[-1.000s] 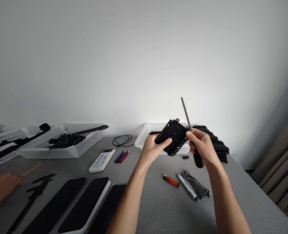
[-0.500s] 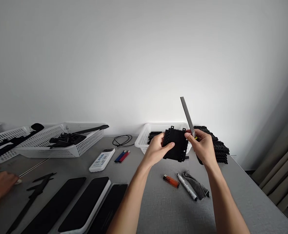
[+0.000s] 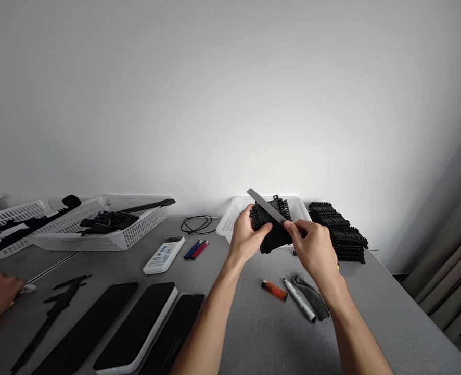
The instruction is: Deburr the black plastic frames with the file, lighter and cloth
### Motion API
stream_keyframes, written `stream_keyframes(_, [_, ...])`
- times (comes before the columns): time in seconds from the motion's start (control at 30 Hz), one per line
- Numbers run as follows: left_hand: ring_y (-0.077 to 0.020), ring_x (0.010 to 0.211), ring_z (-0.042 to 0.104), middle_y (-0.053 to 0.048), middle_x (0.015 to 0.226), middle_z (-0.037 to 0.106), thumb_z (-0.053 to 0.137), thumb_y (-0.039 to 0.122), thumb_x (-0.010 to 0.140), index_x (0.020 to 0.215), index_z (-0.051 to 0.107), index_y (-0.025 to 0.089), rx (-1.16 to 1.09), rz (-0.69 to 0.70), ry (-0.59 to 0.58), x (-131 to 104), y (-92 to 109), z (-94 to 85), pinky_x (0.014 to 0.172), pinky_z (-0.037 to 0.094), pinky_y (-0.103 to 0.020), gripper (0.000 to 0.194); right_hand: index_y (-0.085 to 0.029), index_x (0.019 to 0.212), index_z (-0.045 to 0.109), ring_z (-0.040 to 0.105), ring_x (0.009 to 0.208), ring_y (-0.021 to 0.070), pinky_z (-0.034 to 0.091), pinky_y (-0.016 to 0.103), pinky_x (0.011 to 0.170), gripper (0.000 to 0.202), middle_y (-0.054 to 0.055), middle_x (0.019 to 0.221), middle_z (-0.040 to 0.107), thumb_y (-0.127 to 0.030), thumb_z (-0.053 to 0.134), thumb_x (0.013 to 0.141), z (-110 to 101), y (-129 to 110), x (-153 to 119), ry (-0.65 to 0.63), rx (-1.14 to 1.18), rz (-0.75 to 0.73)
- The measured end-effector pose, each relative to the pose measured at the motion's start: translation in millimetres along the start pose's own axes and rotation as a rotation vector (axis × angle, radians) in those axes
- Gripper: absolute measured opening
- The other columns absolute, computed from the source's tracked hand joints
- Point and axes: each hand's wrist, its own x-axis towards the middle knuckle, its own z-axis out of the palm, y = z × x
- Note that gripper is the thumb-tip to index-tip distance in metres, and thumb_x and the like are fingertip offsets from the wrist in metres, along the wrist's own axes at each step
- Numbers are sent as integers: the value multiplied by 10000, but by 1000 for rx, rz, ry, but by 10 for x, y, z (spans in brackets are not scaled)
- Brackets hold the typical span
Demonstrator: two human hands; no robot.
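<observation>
My left hand (image 3: 247, 235) is closed on a black toothed plastic part (image 3: 274, 238), held up in front of a white basket (image 3: 225, 221). My right hand (image 3: 313, 246) grips a flat grey metal file (image 3: 267, 207) by its lower end. The file's blade slants up to the left across the front of the black part. My right fingers hide most of the handle; a bit of yellow shows beside the wrist. On the table below lie an orange lighter (image 3: 274, 290), a white marker (image 3: 299, 300) and a dark grey cloth (image 3: 312, 298).
Stacked black parts (image 3: 342, 232) stand at the right. To the left are a white power bank (image 3: 164, 255), two lighters (image 3: 196, 249), a cable (image 3: 196, 224), phones (image 3: 137, 328), calipers (image 3: 54, 312) and baskets (image 3: 117, 240). Another person's hand (image 3: 0, 298) is at the left edge.
The file has swung from nearly upright, right of the black part, to a leftward slant across it. My right hand has moved left and turned; the black part is tilted, showing more teeth.
</observation>
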Motion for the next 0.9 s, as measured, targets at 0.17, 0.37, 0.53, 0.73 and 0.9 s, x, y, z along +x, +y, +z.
stream_keyframes(0.17, [-244, 921, 706, -64, 989, 739, 752, 210, 694, 1060, 626, 198, -36, -21, 11, 21, -30, -23, 818, 541, -352, 388, -215, 640, 565, 294, 496, 130, 213, 274, 457, 452, -3, 532, 479, -538, 468, 940, 32, 53, 39, 29, -5, 5])
stream_keyframes(0.37, [-232, 933, 701, -51, 976, 736, 757, 206, 688, 1020, 623, 199, -33, 0, 10, 26, -7, -39, 837, 531, -334, 358, -196, 614, 573, 306, 488, 122, 223, 279, 464, 489, -20, 497, 431, -543, 459, 939, 49, 88, 62, -75, 97, -62])
stream_keyframes(0.53, [-225, 869, 702, -43, 927, 734, 764, 200, 664, 1011, 627, 200, -58, -40, 23, 25, 11, -37, 800, 533, -331, 373, -187, 614, 571, 313, 494, 118, 231, 274, 470, 492, -16, 510, 446, -533, 449, 941, 44, 103, 70, -66, 104, -60])
stream_keyframes(0.73, [-226, 872, 702, -47, 932, 735, 763, 212, 674, 1014, 620, 203, -62, -25, 7, 19, -4, -33, 806, 537, -338, 369, -199, 609, 567, 308, 493, 125, 218, 280, 465, 482, -16, 493, 423, -532, 461, 941, 16, 98, 65, -28, 68, -59])
stream_keyframes(0.9, [-241, 914, 705, -72, 981, 736, 753, 220, 694, 1052, 611, 195, 9, -17, 50, 31, -33, -78, 832, 535, -356, 386, -218, 625, 560, 297, 478, 135, 194, 295, 451, 446, 7, 526, 475, -510, 469, 949, 4, 61, 37, 107, -41, -12])
